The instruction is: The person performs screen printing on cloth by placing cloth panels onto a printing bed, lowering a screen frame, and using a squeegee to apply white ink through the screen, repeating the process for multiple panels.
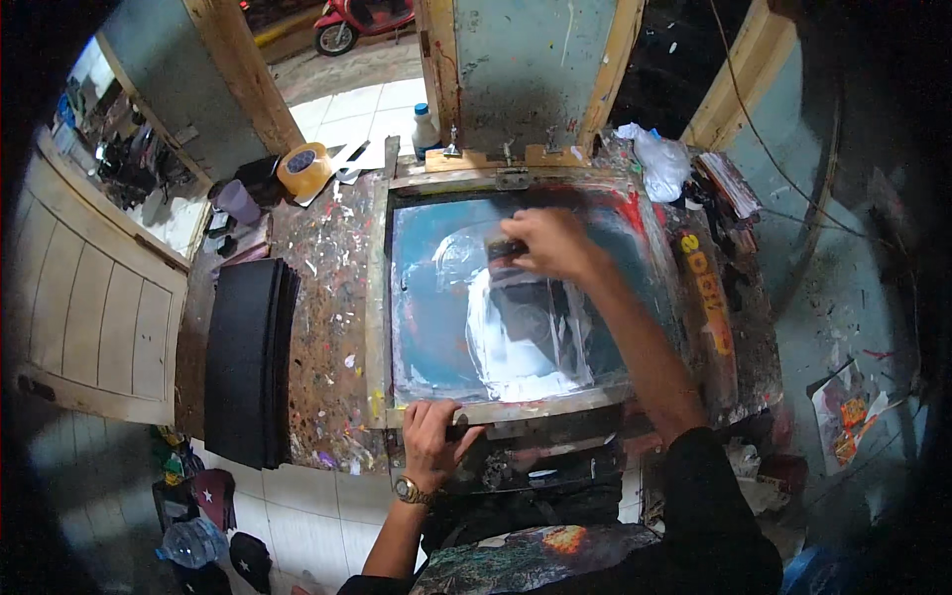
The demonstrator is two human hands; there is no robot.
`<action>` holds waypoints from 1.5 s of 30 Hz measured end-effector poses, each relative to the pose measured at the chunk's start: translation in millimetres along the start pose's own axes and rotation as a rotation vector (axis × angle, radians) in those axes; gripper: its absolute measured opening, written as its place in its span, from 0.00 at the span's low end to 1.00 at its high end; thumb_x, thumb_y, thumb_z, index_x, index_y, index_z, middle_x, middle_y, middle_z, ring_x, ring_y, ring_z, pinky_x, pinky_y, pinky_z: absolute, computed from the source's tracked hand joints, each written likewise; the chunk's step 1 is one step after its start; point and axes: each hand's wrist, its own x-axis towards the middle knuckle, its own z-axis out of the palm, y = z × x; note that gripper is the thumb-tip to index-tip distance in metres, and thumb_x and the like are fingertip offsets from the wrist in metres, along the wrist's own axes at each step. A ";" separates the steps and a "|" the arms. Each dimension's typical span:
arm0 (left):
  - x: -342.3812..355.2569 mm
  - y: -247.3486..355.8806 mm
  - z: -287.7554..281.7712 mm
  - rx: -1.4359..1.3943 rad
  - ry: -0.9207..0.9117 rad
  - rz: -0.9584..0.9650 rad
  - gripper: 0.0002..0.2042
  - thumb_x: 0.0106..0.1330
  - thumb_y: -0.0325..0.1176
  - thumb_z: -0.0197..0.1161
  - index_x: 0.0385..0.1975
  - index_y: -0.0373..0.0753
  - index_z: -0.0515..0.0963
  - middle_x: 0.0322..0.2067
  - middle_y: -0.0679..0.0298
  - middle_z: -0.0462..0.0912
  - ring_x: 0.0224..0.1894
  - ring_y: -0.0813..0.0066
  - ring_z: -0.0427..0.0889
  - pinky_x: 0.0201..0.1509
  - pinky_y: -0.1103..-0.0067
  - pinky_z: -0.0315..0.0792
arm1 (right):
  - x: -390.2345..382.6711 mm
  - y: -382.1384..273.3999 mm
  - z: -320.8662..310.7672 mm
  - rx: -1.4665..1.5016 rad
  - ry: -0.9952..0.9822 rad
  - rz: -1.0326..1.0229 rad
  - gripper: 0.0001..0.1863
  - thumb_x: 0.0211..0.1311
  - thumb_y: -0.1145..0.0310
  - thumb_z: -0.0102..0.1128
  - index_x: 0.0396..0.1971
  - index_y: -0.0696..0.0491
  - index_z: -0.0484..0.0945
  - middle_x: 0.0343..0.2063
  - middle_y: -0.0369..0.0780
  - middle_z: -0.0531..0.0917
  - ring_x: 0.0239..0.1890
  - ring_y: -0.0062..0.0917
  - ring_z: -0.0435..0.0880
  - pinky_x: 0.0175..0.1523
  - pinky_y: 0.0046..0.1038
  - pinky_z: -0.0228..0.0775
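Note:
A screen printing frame point(378, 327) with a wooden border and blue-grey mesh lies on the worktable in front of me. White ink point(526, 369) is smeared thickly over the middle of the mesh, with an arc-shaped streak farther up. Near the far side of the mesh, my right hand point(550, 243) is closed around a small dark squeegee point(504, 250), slightly blurred. My left hand point(431, 441), with a watch on its wrist, grips the frame's near edge left of its middle. Its fingers lie over the wood and its thumb points right.
A stack of black fabric panels point(243, 362) lies on the stained worktable point(332, 397) at left. Yellow tape point(304, 171), a purple cup point(238, 201) and a blue-capped bottle point(424, 129) stand toward the back. A white plastic bag point(662, 164) sits back right; a hinge clamp point(512, 178) meets the frame's far edge.

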 end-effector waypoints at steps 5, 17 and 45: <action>-0.6 -0.9 3.5 -0.014 -0.033 -0.006 0.24 0.51 0.41 0.82 0.43 0.38 0.78 0.30 0.61 0.79 0.35 0.58 0.78 0.48 0.65 0.69 | 19.8 34.0 6.9 -0.092 0.195 -0.094 0.17 0.54 0.61 0.75 0.39 0.52 0.79 0.35 0.44 0.82 0.43 0.44 0.85 0.49 0.45 0.77; -3.4 -0.4 3.8 -0.002 0.000 0.007 0.23 0.51 0.40 0.82 0.41 0.38 0.78 0.32 0.60 0.80 0.37 0.58 0.78 0.49 0.65 0.69 | -34.5 -15.7 30.9 -0.019 0.206 0.609 0.21 0.59 0.53 0.71 0.41 0.54 0.81 0.39 0.51 0.87 0.44 0.50 0.87 0.48 0.51 0.77; 1.2 -1.3 7.8 -0.002 -0.014 0.032 0.22 0.51 0.40 0.81 0.41 0.38 0.78 0.33 0.60 0.80 0.37 0.57 0.77 0.48 0.66 0.68 | -21.8 30.7 6.9 -0.091 0.128 -0.041 0.19 0.59 0.54 0.70 0.38 0.52 0.76 0.32 0.48 0.85 0.39 0.49 0.86 0.42 0.51 0.74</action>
